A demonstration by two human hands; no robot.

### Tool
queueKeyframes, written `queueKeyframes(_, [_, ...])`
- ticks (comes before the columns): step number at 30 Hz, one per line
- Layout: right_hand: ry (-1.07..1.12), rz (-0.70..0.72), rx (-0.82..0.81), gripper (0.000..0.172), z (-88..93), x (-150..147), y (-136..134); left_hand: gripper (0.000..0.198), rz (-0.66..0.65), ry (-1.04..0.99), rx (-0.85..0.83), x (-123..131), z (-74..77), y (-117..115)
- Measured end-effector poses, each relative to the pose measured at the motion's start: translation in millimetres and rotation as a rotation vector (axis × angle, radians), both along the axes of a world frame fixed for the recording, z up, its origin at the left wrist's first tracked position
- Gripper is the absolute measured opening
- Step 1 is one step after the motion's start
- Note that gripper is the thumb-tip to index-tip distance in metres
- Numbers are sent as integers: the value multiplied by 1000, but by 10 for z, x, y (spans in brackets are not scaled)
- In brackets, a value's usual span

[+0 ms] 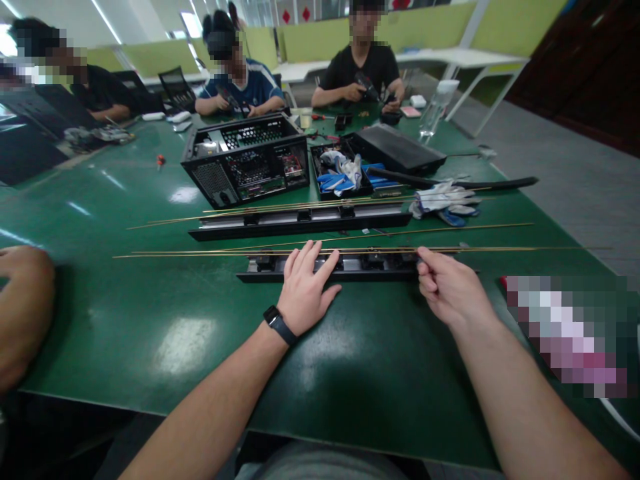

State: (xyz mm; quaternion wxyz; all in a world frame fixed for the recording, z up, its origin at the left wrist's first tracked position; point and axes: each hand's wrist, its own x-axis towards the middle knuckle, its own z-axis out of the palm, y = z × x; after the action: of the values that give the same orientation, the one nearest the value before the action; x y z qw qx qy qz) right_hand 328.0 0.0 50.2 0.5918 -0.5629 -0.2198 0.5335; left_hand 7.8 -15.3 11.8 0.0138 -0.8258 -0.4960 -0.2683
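Observation:
My left hand [309, 293] lies with its fingers spread over the near black rail [373, 275], a long channel with a silvery inside and dark blocks along it. Several thin brass-coloured rods [215, 253] run lengthwise over this rail and pass under my left fingers. At the rail's right end my right hand [445, 283] is closed in a pinch where the rods pass; its fingers partly hide the grip. A second black rail [300, 228] lies parallel farther back, with more thin rods along it.
Behind the rails stand an open computer case [250, 163], a black tray with gloves [343, 175] and a black panel [400, 150]. White work gloves [445, 200] lie right of the far rail. A co-worker's arm [23, 307] rests at left; other people sit across the green table [125, 320].

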Motion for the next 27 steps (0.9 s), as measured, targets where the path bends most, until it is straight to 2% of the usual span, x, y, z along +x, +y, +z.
queueKeyframes(5, [4,-11,-17,50,23,-13,-2,75,-4,2,12,2,0,0])
queueKeyframes(14, [-8,-10,0,51,-10,8,-4,77,2,-10,-3,4,-6,2])
queueKeyframes(22, [2,-41,-23,46,32,-21,-7,75,-1,-1,12,-3,-9,3])
queueKeyframes(27, [4,-47,-22,48,32,-35,-2,77,2,1,1,-9,-10,3])
